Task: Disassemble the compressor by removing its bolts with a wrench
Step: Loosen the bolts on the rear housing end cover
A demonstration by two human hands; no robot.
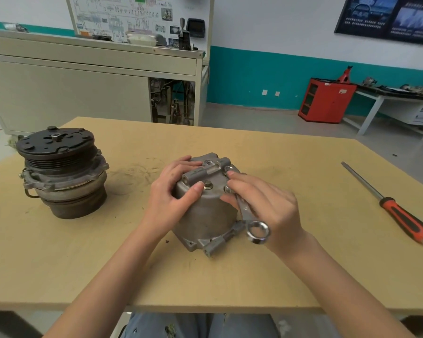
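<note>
A grey aluminium compressor housing (203, 215) stands upright in the middle of the wooden table (291, 264). My left hand (171, 193) grips its left side, thumb near a bolt (207, 184) on the top face. My right hand (266, 203) holds a silver ring wrench (250, 222) against the housing's right top edge. One wrench end sits at a bolt under my fingers and is mostly hidden. The free ring end (257, 231) sticks out toward me.
The compressor's other half, with a black clutch pulley (59, 167), stands at the table's left. A screwdriver with an orange and black handle (401, 215) lies at the right. A workbench, a red cabinet (327, 101) and a side table stand behind.
</note>
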